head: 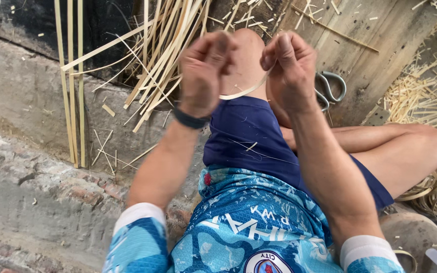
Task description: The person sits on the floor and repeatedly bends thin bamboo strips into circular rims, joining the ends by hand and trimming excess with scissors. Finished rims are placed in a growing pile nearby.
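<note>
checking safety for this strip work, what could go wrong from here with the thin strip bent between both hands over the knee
1. The thin strip is bowed tightly between the left hand and right hand; it could snap or slip and cut bare fingers.
2. It sits right above the bare knee, so a sprung end might scratch skin.
3. The scissors lie close beside the leg; a shifted leg might catch them.

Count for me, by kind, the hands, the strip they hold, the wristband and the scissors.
Hands: 2, the left hand and the right hand
Thin pale strip held between them: 1
Dark wristband: 1
Scissors on the boards: 1
Total: 5
</note>
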